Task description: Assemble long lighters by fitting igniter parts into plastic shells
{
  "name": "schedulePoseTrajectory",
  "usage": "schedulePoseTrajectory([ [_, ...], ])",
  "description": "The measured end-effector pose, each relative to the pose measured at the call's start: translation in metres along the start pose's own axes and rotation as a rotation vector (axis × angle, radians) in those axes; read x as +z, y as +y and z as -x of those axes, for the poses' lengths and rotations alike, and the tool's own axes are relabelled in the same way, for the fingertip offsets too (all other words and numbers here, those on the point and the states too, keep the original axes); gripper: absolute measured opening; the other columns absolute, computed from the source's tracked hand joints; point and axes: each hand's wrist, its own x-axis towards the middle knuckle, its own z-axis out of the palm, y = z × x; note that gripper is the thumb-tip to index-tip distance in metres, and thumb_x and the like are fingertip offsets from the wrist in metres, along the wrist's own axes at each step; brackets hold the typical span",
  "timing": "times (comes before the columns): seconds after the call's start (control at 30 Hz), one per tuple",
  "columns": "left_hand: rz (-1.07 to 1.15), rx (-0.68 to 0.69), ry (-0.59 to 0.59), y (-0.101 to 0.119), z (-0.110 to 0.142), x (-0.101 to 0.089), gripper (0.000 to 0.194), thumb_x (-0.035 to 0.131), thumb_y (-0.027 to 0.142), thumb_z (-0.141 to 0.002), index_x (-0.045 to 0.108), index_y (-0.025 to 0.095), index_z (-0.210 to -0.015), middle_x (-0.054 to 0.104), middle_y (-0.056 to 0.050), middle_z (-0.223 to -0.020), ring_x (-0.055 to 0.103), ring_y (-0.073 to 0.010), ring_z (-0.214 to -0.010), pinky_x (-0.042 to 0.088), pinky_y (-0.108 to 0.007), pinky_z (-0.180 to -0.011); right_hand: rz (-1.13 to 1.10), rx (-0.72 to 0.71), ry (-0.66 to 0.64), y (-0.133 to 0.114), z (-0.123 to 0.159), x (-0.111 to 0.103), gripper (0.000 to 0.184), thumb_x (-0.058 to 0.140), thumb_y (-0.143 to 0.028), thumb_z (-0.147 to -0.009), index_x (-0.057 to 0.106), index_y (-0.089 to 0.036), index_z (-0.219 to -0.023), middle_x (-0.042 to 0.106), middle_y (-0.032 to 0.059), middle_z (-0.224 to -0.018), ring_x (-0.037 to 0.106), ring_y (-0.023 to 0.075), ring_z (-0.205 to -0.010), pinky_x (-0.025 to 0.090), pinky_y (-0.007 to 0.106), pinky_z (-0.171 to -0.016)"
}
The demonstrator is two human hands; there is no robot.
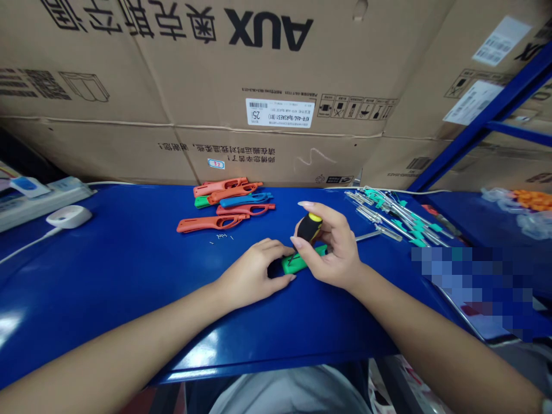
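- Head view: your right hand [334, 250] is curled round the stubby black-and-yellow screwdriver handle [308, 229], which leans with its yellow end up.
- Your left hand [254, 276] pinches the near end of the slim bright-green plastic casing [292, 264], thumb on one side and fingers on the other.
- That casing lies on the glossy blue tabletop [172, 270] in front of you, between your hands and under the screwdriver; your right hand covers part of it.
- Past your right hand, a thin silvery metal rod [368, 236] points toward the loose heap of metal rods with teal tabs [414, 221].
- Beyond your left hand lie a few tiny pale screw-like pieces [221, 236], just beside the cluster of orange, red, blue and green plastic casings [211, 223].
- Behind everything stands printed brown cardboard [215, 75].
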Motion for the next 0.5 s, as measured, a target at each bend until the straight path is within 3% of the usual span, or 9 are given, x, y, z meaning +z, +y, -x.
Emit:
schedulePoseTrajectory([
  [0.17, 0.036, 0.010, 0.043, 0.001, 0.000, 0.003, 0.030, 0.071, 0.020, -0.082, 0.065, 0.020, -0.112, 0.071, -0.005, -0.105, 0.065, -0.0231, -0.096, 0.051, -0.039, -0.092, 0.135, -0.067, -0.037, -0.005, -0.007, -0.005, 0.054, 0.066, -0.026, -0.091, 0.046, -0.032, -0.140, 0.067, 0.0059, -0.116, 0.064, 0.0143, -0.068, 0.058, 0.030, -0.057],
  [0.33, 0.062, -0.014, 0.027, 0.002, -0.003, 0.003, 0.026, 0.072, 0.017, -0.079, 0.068, 0.020, -0.104, 0.072, -0.003, -0.097, 0.064, -0.0215, -0.089, 0.051, -0.037, -0.087, -0.019, 0.077, -0.216, -0.011, -0.017, -0.016, 0.052, 0.051, -0.023, -0.097, 0.038, -0.029, -0.147, 0.065, 0.0080, -0.122, 0.063, 0.0119, -0.065, 0.059, 0.028, -0.059],
  [0.5, 0.054, -0.027, 0.056, 0.002, -0.005, 0.005, 0.026, 0.071, 0.017, -0.076, 0.068, 0.019, -0.102, 0.070, -0.004, -0.096, 0.063, -0.0222, -0.089, 0.051, -0.039, -0.087, 0.229, -0.027, -0.077, -0.002, -0.019, -0.021, 0.048, 0.070, -0.032, -0.088, 0.053, -0.029, -0.133, 0.068, 0.0033, -0.100, 0.062, 0.0148, -0.067, 0.058, 0.030, -0.063],
])
